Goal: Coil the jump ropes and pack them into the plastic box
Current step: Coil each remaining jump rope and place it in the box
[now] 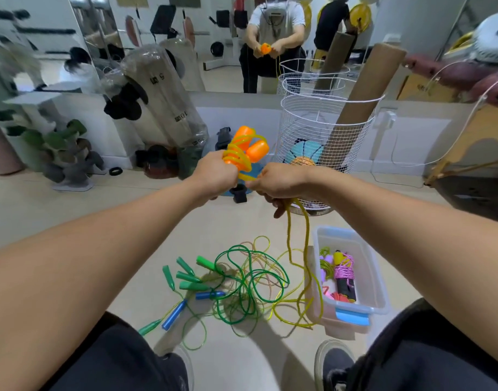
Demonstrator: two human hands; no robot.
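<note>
Currently the left hand [216, 170] is gripping orange handles [249, 146] while the right hand [278, 183] is pinching yellow rope [305, 235]; next, winding slack at six o'clock.

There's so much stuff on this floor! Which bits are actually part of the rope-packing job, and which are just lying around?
Part of the job:
- yellow rope, orange handles, gripped by left hand, fed by right hand
- tangled ropes on the floor
- plastic box, coiled pink rope inside

Just lying about:
- wire basket with cardboard tube
- dumbbell rack
- mirror
</note>
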